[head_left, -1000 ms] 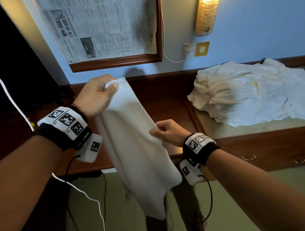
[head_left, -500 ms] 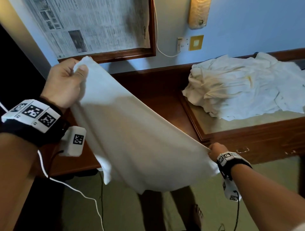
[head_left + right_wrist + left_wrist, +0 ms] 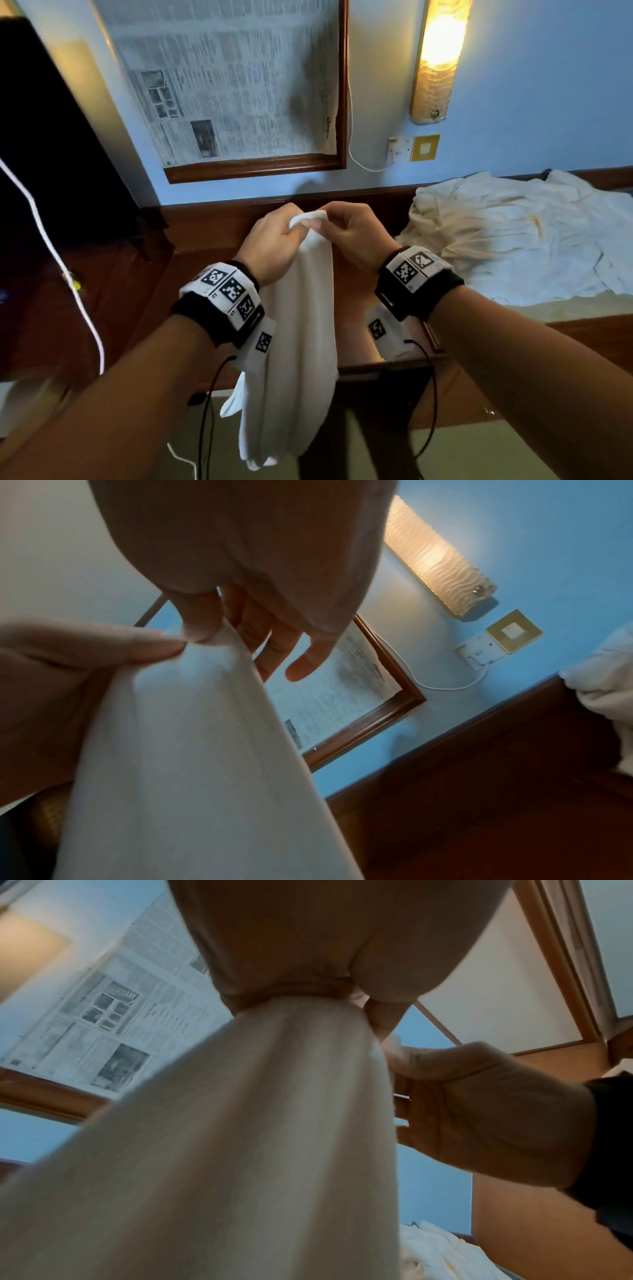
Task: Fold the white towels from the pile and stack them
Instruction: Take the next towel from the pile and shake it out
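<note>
Left hand (image 3: 274, 236) and right hand (image 3: 352, 233) pinch towel (image 3: 301, 325) top corners together, first fold made, hanging. Pile (image 3: 520, 236) on worktop (image 3: 212, 246) unfolded; no stack visible.

My left hand (image 3: 274, 236) and right hand (image 3: 356, 233) meet before me above the worktop (image 3: 212, 240), fingertips together on the top edge of a towel (image 3: 301, 342) that hangs down between my wrists, past the worktop's front edge. The pile (image 3: 513, 236) lies on the worktop to my right, against the wall. Behind my hands a frame (image 3: 253, 168) hangs on the wall; a lamp (image 3: 436, 61) is right of it, sockets (image 3: 412, 149) below the lamp.
</note>
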The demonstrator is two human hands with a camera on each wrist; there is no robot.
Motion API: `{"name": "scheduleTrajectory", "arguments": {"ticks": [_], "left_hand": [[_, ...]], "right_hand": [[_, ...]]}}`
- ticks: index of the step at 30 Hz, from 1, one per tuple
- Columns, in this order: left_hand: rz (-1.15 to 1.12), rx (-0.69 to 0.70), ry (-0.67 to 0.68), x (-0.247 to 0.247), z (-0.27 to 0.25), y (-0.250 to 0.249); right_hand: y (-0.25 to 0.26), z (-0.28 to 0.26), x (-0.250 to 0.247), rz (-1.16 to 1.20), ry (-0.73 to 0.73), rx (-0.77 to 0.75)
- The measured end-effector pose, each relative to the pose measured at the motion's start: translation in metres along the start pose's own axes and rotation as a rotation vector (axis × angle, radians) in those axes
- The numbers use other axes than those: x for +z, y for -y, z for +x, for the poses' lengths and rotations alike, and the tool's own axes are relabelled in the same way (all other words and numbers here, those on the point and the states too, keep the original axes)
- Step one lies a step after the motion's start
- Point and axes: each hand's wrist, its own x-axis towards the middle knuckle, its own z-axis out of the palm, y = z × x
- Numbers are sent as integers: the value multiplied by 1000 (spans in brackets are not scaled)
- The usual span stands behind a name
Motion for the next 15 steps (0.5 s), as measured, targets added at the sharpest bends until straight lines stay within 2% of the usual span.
{"name": "scheduleTrajectory", "arguments": {"ticks": [3, 6, 11, 15], "left_hand": [[-171, -50, -92, -10, 5, 0], [-325, -54, -166, -19, 5, 4], [-423, 27, -124, -11, -12, 17], [-527, -147, -32, 25, -28, 43]], "right_hand": [[9, 17, 1, -61, -15, -6], [33, 33, -1, -154, -35, -76], [64, 53, -14, -176, -202, -183], [73, 62, -32, -168, -305, -197]]}}
